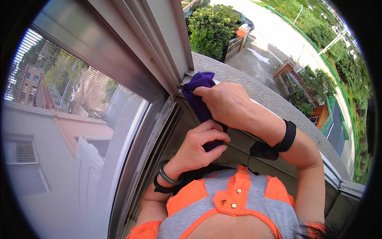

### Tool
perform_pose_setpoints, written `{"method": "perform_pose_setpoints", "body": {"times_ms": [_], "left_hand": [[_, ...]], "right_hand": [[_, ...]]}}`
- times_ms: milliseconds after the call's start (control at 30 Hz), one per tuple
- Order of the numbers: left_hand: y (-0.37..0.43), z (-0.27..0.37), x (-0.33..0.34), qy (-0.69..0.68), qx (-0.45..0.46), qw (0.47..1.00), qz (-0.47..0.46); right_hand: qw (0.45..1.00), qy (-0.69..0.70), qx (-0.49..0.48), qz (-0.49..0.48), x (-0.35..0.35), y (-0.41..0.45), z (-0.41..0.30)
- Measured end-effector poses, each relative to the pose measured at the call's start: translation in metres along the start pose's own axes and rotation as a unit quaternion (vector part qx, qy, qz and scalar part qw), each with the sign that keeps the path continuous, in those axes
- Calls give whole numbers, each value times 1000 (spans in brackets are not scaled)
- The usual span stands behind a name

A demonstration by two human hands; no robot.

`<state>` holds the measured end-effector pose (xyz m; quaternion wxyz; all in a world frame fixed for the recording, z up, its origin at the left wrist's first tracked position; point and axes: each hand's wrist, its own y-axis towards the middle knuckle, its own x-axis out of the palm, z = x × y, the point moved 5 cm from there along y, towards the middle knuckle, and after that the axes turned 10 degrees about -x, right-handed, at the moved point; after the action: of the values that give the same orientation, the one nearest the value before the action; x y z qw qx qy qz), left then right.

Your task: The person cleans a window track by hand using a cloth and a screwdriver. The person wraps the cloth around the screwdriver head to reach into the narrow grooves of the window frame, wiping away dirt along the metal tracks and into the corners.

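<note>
A purple cloth (198, 100) lies bunched over the corner of the window track, against the upright metal window frame (167, 50). My right hand (225, 100) presses its upper part into that corner, with the index finger stretched along the fabric. Lower down, my left hand (203, 143) grips the hanging end of the same cloth between thumb and fingers. A black strap circles my right wrist, with a dark box-shaped device (264, 150) attached. A bangle (167, 173) and another black strap are on my left wrist.
A sliding window with an insect screen (74, 134) stands at the left. A rough outer ledge (238, 80) curves beyond the window track. Past it, far below, are a driveway (258, 56), gate pillars, trees and a road. More white track (331, 168) runs to the lower right.
</note>
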<state>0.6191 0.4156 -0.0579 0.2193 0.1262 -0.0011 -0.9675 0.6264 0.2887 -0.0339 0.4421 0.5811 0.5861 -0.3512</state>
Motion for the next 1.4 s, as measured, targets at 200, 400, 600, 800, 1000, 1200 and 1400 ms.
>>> {"method": "perform_pose_setpoints", "body": {"times_ms": [200, 400, 600, 800, 1000, 1200, 1400], "left_hand": [[-1, -6, -9, -43, -34, 998, 41], [-3, 0, -7, -13, -26, 999, 30], [-11, -12, -3, -50, -45, 995, 77], [-32, -15, -13, 168, -104, 964, 178], [-63, -40, -26, 243, -137, 940, 197], [-63, -73, -12, 341, -132, 915, 171], [-56, -66, -8, 294, -127, 927, 197]], "right_hand": [[998, 5, 55, 21, 11, 7, -7], [999, -10, 29, -21, 4, -1, -6], [997, -36, 47, -53, 5, 10, -15], [999, -6, -24, -28, -4, 0, -3], [994, -65, 0, -86, -34, -75, 5], [990, -77, 49, -104, -42, -141, 11], [993, -92, 41, -56, -25, -133, -2]]}}
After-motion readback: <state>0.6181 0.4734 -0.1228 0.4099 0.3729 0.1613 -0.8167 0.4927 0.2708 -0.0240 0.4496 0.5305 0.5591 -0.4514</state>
